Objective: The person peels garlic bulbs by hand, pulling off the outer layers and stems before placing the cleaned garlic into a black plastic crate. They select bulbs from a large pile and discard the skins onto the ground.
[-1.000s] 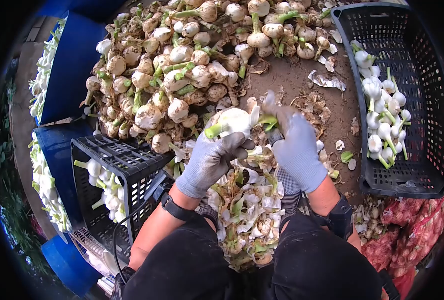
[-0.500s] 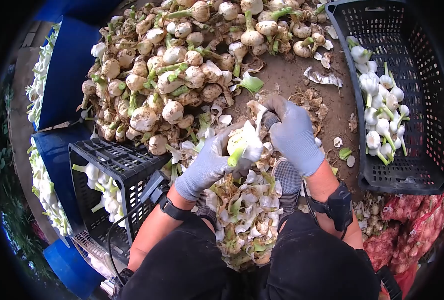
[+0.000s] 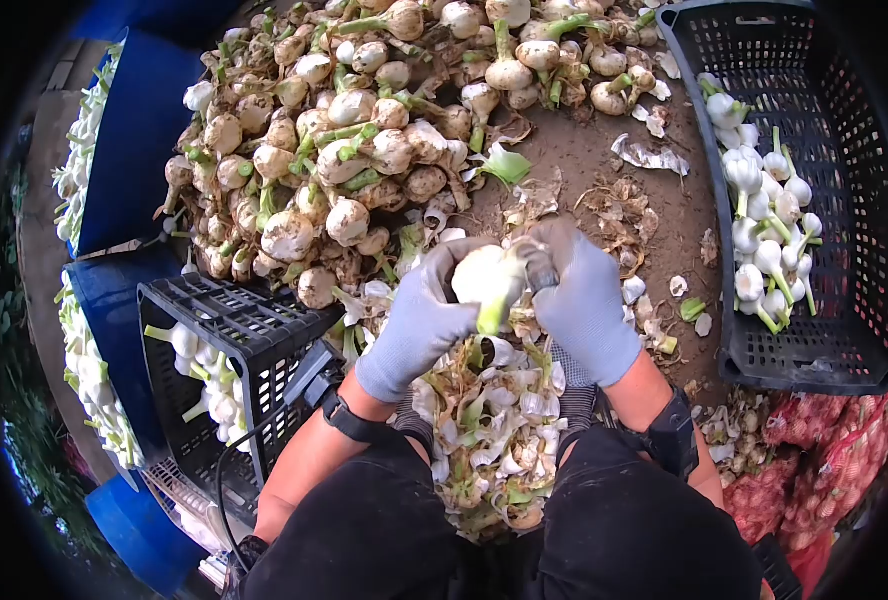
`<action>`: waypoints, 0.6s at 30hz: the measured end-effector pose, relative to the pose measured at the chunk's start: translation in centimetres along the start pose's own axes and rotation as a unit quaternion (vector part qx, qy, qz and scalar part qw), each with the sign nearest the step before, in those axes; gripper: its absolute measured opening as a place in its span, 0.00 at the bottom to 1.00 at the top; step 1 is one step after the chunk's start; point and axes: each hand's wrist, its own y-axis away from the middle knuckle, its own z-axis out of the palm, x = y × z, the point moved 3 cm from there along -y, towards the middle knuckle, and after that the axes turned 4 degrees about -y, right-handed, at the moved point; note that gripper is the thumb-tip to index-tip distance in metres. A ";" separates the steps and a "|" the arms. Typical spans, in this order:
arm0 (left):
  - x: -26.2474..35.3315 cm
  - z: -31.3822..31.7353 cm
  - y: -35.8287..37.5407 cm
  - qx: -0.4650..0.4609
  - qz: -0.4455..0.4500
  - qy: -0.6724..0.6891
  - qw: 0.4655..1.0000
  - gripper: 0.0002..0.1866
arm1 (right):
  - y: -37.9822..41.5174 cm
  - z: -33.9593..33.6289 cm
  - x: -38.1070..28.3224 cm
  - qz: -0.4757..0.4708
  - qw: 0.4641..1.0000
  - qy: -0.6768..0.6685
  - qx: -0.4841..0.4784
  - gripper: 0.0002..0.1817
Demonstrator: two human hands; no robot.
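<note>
Both hands wear grey gloves and meet in the middle of the view, above a heap of peeled skins (image 3: 489, 430) between the feet. My left hand (image 3: 419, 320) is wrapped round a white garlic bulb (image 3: 481, 274), whose short green stem points down. My right hand (image 3: 582, 295) is closed at the bulb's right side, with a small dark object (image 3: 541, 268) at its fingers that is too blurred to name. Beyond the hands lies a large pile of soil-stained garlic (image 3: 349, 165).
A black crate (image 3: 729, 365) with cleaned garlic stands at the right, above red mesh bags (image 3: 849, 450). Another black crate (image 3: 249, 330) lies at the left, beside blue containers (image 3: 134, 150) of white garlic. Loose skins (image 3: 649, 155) litter the soil.
The loose skin hanging beside the bulb no longer shows there, and the bulb looks whiter. My right hand has shifted slightly left and down, closer to the bulb.
</note>
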 end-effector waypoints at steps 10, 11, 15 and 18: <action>-0.9 -1.7 0.2 -0.082 0.067 -0.087 0.991 0.47 | 0.3 -2.1 1.4 0.277 0.840 -0.430 -0.181 0.24; -2.1 -0.8 -0.7 -0.094 0.098 -0.185 0.973 0.49 | 0.4 -1.0 0.6 0.235 0.862 -0.402 -0.203 0.21; -2.3 -1.0 0.3 -0.013 0.082 0.038 0.996 0.47 | 0.0 0.7 0.0 0.211 0.920 -0.297 -0.146 0.08; 0.1 -1.5 1.3 0.035 0.090 0.020 0.995 0.37 | 0.4 1.0 -2.1 0.037 0.981 -0.177 -0.070 0.10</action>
